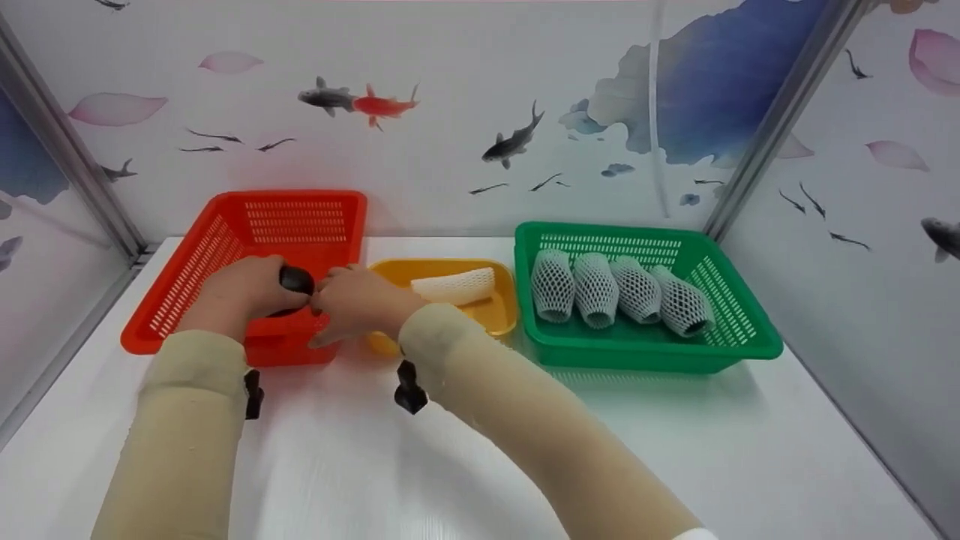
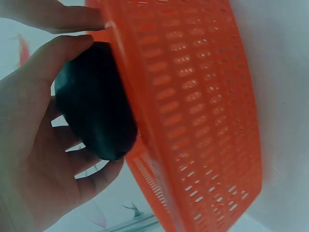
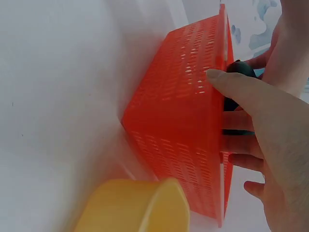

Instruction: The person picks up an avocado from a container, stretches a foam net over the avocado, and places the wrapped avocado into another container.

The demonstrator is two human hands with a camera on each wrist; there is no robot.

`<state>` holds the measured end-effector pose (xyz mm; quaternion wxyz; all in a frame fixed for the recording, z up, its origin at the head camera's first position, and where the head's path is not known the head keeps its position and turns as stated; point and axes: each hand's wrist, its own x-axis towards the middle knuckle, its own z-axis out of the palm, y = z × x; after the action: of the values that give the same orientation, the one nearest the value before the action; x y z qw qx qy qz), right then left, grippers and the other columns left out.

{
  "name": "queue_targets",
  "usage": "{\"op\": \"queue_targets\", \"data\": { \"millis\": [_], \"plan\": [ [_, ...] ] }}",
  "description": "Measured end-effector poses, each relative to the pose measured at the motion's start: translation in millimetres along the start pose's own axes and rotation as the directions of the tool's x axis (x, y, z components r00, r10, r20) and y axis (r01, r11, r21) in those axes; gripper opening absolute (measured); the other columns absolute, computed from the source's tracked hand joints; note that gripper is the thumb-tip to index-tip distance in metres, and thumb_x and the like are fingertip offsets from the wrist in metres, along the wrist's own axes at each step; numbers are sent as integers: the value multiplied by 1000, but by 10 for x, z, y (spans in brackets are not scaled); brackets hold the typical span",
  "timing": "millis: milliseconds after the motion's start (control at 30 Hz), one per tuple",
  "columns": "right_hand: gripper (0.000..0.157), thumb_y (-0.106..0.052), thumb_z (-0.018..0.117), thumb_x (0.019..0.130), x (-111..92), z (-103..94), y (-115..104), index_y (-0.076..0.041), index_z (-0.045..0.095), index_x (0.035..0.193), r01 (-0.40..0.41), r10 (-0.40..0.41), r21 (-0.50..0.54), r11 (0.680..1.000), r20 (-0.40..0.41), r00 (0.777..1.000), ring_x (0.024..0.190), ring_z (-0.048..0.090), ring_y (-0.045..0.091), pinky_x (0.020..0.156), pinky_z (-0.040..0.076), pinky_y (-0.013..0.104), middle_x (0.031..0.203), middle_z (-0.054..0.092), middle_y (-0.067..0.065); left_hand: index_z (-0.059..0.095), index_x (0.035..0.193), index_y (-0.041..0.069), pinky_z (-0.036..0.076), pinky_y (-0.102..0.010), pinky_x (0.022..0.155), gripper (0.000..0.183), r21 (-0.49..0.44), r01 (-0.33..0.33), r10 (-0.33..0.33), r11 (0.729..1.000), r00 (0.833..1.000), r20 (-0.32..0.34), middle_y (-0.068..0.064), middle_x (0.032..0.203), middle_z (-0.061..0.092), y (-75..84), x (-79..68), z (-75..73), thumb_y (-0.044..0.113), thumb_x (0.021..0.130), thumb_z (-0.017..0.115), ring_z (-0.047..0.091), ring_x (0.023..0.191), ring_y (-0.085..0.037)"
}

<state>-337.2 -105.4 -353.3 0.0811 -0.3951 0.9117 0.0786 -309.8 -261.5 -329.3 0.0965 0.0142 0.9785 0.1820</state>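
Note:
Over the front of the red basket (image 1: pixel 300 196), my left hand (image 1: pixel 238 289) grips a dark, smooth oval fruit (image 2: pixel 96 101), with the thumb on one side and the fingers curled behind. A small nub shows at one end of the fruit. My right hand (image 1: pixel 367 300) comes in from the right, its fingertips right at the fruit. In the right wrist view its thumb (image 3: pixel 236 87) lies along the outside of the basket rim, while its other fingers reach over the rim with gaps between them. Part of the fruit is hidden behind the hands.
Beside the red basket, a yellow tray (image 1: pixel 504 300) holds a white foam net sleeve (image 1: pixel 454 286); my right forearm partly covers the tray. A green basket (image 1: pixel 637 358) on the right contains several net-covered items (image 1: pixel 596 291). Printed wall panels (image 1: pixel 450 45) enclose the white table (image 1: pixel 337 465).

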Motion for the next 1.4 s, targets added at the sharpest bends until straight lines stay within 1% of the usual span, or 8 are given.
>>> {"op": "queue_targets", "data": {
  "millis": [200,400,567,800,933,1100,1267,1400],
  "plan": [
    [47,-56,59,91,-151,-115,291,-25,66,125,0,-3,-47,999,-66,998,111,47,14,101,36,34,115,62,-7,49,121,3,47,-58,86,60,11,-29,29,1000,998,-49,-19,105,59,193,82,6,42,83,75,54,97,-40],
    [51,-49,64,91,-303,-140,532,-24,58,134,-72,76,48,996,-88,993,113,49,17,104,36,37,123,63,-7,44,125,6,51,-53,84,66,-10,-96,94,995,991,-99,-19,109,54,435,123,74,33,78,82,45,105,-39],
    [48,-47,61,93,-443,-90,656,-20,59,133,-80,89,102,992,-86,992,106,52,17,100,38,38,115,66,-5,56,121,11,53,-50,80,55,24,-163,165,986,976,-140,-15,111,48,631,109,152,21,75,86,37,110,-36],
    [43,-45,61,94,-612,6,785,-15,62,126,-79,86,71,994,-108,990,96,54,19,97,40,40,105,67,-3,47,135,17,54,-50,85,75,-1,-227,224,974,962,-153,-14,121,43,876,28,252,10,72,86,43,114,-35],
    [43,-44,61,94,-739,69,874,-15,62,126,-60,62,25,998,-109,992,98,55,20,99,39,41,110,68,-2,37,143,20,53,-50,86,87,-53,-269,257,962,953,-159,-12,129,41,961,-11,315,8,72,86,47,115,-35],
    [43,-44,59,95,-939,132,958,-17,62,128,-48,44,-35,998,-104,994,107,55,21,101,37,43,118,67,-3,28,149,20,50,-51,92,96,-37,-334,323,942,931,-170,-10,134,45,1001,-60,436,10,72,86,45,119,-32],
    [43,-48,60,94,-1146,221,999,-17,64,125,-72,63,-56,996,-149,987,108,57,20,101,38,43,116,68,-2,34,144,14,46,-51,97,88,-9,-358,353,934,924,-149,-9,132,50,1001,-126,584,10,73,86,40,121,-30],
    [48,-52,60,93,-1292,332,1008,-17,62,126,-101,96,-16,995,-195,976,105,57,20,101,37,44,114,67,-2,43,139,14,46,-50,97,77,45,-414,416,909,900,-131,-7,131,53,1011,-183,690,9,74,85,39,120,-28]
  ]
}}
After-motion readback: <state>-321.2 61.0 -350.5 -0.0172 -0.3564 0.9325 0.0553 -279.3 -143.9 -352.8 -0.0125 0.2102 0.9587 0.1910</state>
